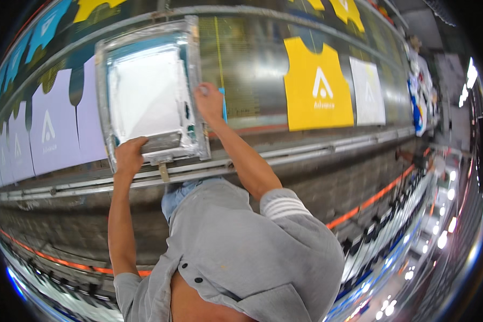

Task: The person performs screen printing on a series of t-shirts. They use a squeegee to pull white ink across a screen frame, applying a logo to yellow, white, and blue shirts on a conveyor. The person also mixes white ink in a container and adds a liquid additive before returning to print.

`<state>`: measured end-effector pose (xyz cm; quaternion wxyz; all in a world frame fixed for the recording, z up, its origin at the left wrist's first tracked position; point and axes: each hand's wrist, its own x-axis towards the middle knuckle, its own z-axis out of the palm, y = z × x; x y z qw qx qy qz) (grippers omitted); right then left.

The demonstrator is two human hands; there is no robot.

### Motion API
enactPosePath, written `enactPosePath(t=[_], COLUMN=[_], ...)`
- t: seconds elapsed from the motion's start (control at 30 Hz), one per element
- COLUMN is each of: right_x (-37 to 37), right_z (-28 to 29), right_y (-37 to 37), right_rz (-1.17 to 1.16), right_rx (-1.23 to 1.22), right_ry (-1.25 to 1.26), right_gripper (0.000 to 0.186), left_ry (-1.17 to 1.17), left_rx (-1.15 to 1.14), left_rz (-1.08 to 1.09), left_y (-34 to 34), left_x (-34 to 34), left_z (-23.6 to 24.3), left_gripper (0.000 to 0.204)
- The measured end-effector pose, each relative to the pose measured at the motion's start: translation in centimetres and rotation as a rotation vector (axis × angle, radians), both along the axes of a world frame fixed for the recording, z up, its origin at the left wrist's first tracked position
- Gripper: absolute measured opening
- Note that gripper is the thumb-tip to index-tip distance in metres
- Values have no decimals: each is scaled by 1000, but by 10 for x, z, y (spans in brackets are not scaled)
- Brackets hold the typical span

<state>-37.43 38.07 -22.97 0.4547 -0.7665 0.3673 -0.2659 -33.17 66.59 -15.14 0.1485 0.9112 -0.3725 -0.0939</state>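
Curling fingers at a printing screen (194, 59): right hand (209, 101) three o'clock, left hand (129, 155) seven, grips unclear; at nine, lavender panel (53, 118) printed.

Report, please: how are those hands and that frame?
Left hand at grey bar. Right hand at right edge of frame. Bar lies across frame's near end.

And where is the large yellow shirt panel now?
In the head view, the yellow panel lies right of the screen frame and right hand, just left of the white panel.
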Motion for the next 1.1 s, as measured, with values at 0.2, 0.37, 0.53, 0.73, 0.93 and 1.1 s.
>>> enactPosePath(t=[0.2, 0.37, 0.53, 0.73, 0.93, 1.1], right_x=[23, 28, 29, 35, 38, 47], right_z=[13, -6, -4, -19, -15, -2], right_y=[36, 37, 36, 32, 29, 33], right_rz=[25, -1, -8, 32, 28, 28], right_rx=[169, 22, 63, 30, -86, -82], right_ry=[74, -29, 30, 215, 240, 372], right_gripper=[21, 21, 23, 25, 33, 40], left_ry=[92, -81, 106, 60, 87, 192], left_rx=[160, 182, 225, 118, 125, 332], left_rz=[-82, -231, -113, -76, -70, -50], left_y=[21, 23, 17, 30, 34, 27], left_x=[45, 61, 63, 64, 48, 58], left_z=[15, 10, 6, -21, -14, 9], left_gripper=[43, 42, 35, 19, 30, 26])
